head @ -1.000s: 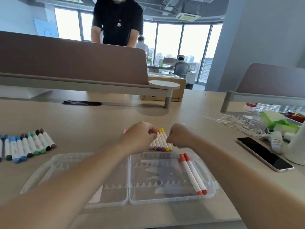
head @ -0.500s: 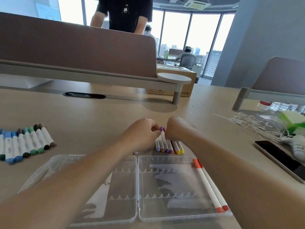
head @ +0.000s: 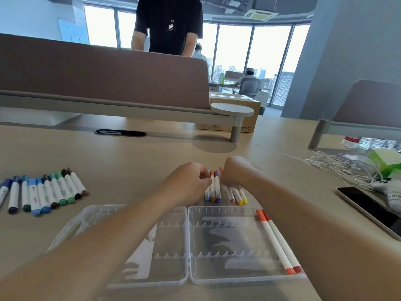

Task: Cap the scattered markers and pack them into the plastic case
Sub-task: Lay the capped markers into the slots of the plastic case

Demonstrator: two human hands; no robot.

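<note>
Right grip curled, palm side hidden: contents unclear; covers far ends of pink-yellow markers. Left grip covers upper barrels of purple-orange markers. Left forearm hides part of plastic case left half. Phone at counter right edge cut by picture edge. Leftmost blue marker likewise cut.

Case nearest — two markers in its right half, marker cluster just behind, marker row left, phone right.

Plastic, wood-look and cloth surfaces
The case at lower centre is clear glossy plastic; the tabletop looks smooth, matt wood; the phone at right has a glossy face; the divider looks matt cloth.
</note>
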